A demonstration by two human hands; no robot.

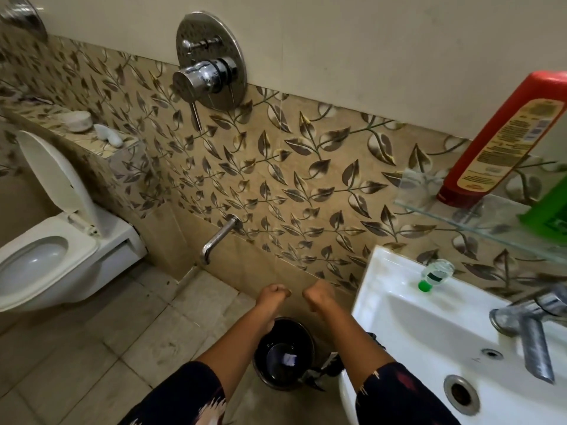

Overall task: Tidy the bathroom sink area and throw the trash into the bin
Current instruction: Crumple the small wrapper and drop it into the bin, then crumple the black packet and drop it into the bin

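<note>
A round black bin [283,352] stands open on the floor left of the white sink [429,326], with a small pale scrap at its bottom. My left hand [274,293] and my right hand [316,294] are both held out above and beyond the bin, fingers curled into fists, nothing visible in either. A small clear bottle with a green cap [437,275] lies on the sink's back rim. On the glass shelf [478,216] above the sink stand a red bottle [503,139] and a green container [549,210].
The chrome sink tap [527,326] juts over the basin. A wall spout [216,239] and a shower mixer [208,75] are on the leaf-patterned tiles. A toilet [52,250] with raised lid is at left, below a ledge with white items [79,121].
</note>
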